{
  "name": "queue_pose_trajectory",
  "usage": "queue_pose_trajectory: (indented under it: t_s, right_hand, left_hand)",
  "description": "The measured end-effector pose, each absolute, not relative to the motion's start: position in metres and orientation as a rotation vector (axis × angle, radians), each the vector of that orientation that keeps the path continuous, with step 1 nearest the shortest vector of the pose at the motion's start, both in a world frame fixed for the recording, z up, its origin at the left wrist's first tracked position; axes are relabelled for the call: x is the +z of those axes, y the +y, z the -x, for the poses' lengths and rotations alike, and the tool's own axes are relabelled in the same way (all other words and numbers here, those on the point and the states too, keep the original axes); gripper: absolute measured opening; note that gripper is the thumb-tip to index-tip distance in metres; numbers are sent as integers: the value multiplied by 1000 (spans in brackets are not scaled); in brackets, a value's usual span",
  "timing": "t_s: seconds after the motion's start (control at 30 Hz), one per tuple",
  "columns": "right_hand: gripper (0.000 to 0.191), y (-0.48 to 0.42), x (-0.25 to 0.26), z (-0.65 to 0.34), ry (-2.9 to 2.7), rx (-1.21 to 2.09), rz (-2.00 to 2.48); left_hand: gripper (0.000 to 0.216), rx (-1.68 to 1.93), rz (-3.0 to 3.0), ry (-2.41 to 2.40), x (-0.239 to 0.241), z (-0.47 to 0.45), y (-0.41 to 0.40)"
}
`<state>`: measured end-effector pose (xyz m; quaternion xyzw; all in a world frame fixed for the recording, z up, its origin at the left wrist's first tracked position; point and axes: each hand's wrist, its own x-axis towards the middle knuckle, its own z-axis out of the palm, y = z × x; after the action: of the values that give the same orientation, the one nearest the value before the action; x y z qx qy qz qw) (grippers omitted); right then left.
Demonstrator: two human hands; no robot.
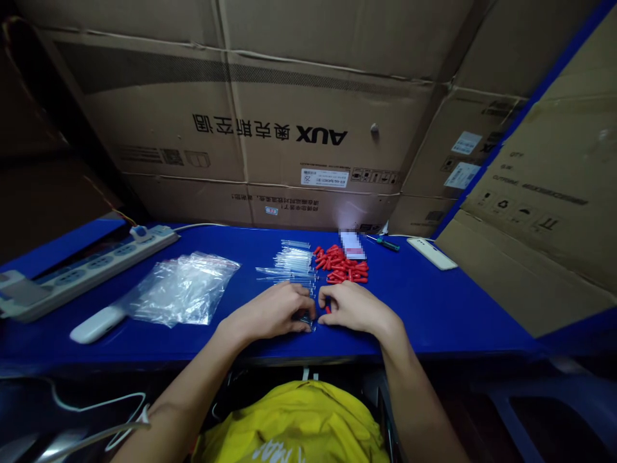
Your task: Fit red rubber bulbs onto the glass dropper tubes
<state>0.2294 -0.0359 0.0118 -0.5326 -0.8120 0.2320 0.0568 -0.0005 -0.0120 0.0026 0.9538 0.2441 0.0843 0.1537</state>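
My left hand [279,312] rests low over the near end of the thin clear tubes, its fingers curled around one or more of them; the fingers partly hide what they grip. Just to the right, my right hand [359,307] is closed in a pinch, with a red bulb-like cap [328,310] showing between thumb and fingers. The two hands face each other, a small gap apart. Beyond them lies a stack of thin clear tubes [293,259], roughly side by side. A pile of red bulb-like caps [340,262] sits to its right.
Clear zip bags [186,289] lie to the left, beside a white rounded device [96,323] and a power strip [103,263]. At the back right are a blurred-out card [353,245], a screwdriver [388,244] and a phone [431,253]. Cardboard walls [270,161] enclose the blue table [457,315].
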Motion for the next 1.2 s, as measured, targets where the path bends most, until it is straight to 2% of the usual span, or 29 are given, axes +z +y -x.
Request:
queue_pose_trajectory:
  t_s: [0.27, 0.4, 0.6, 0.8, 1.0, 1.2]
  right_hand:
    - [18, -37, 14, -232, -2449, 739, 1562]
    - [19, -36, 12, -236, -2403, 758, 1550]
    - [17, -32, 6, -242, -2345, 841, 1555]
    - [10, -30, 9, -244, -2352, 764, 1405]
    - [14, -27, 14, -238, -2258, 639, 1268]
    - [7, -25, 14, -235, -2123, 735, 1213]
  left_hand:
    - [4, 216, -2728, 713, 8, 2, -14]
    - [10, 219, -2739, 723, 7, 4, -13]
    - [6, 186, -2723, 720, 7, 4, -13]
    - [14, 391, -2616, 745, 8, 6, -14]
    - [19, 565, -2506, 887, 5, 7, -10]
    - [18, 626, -2506, 1000, 0, 2, -6]
